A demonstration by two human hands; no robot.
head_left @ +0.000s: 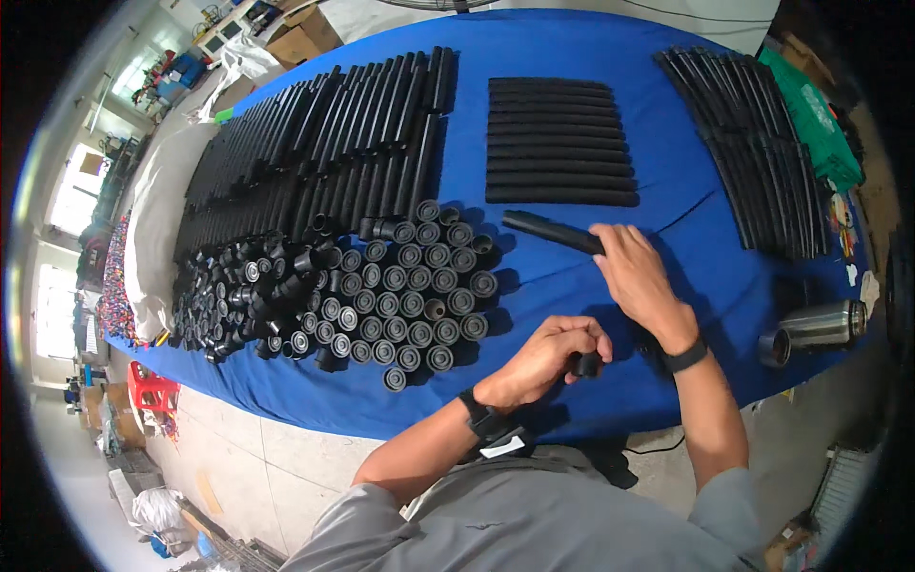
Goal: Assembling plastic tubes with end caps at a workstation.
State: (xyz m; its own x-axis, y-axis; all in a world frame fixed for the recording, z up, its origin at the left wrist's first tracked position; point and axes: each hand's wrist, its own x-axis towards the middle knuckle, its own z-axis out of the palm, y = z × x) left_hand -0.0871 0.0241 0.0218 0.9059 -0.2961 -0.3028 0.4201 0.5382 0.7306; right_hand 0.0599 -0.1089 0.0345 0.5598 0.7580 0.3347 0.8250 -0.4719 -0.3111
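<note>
My left hand [551, 357] is closed round a small black cap [586, 365], its dark end showing below the fingers near the table's front. Further up and to the right, my right hand [637, 270] grips the near end of a black tube [548, 230], which points away to the left over the blue cloth. A cluster of round black caps [410, 305] stands left of my hands, most with ringed tops facing up. Beyond the held tube, several black tubes [558, 143] lie side by side in a neat stack.
Long rows of black tubes [362, 124] cover the table's left side, with a heap of loose black fittings [238, 296] before them. More tubes [753, 153] lie at the right, beside a green crate [815, 119]. A steel flask [820, 325] rests near the right edge of the blue cloth [658, 195].
</note>
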